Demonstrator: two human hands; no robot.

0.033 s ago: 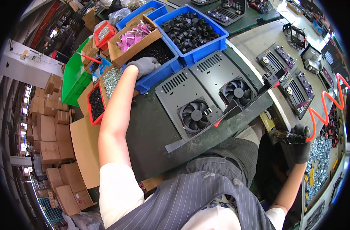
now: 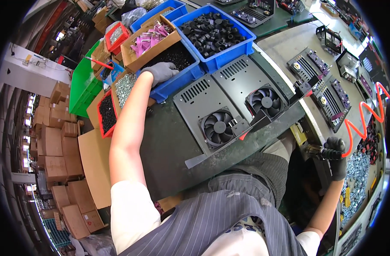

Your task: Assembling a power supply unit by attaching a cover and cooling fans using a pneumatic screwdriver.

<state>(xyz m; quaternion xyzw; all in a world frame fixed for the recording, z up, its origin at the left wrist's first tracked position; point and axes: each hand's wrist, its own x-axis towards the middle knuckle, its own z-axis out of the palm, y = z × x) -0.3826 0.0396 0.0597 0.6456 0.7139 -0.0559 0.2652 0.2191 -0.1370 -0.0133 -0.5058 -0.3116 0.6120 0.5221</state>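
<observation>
While the gloved left hand (image 2: 161, 71) dipped, fingers curled, into a blue bin (image 2: 184, 74) of small black parts, the right hand (image 2: 336, 155) gripped a tool (image 2: 318, 151); two fans (image 2: 218, 127) lay between.

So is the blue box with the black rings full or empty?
Nearly full: the blue bin holds black rings heaped close to its rim.

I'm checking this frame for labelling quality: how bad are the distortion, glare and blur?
Head view: strong fisheye, the workbench edge bows and the corners go black; daylight glare whitens the top right; the left hand in the blue bin and both fans are sharp; the right hand sits dimmer near the rim.
</observation>
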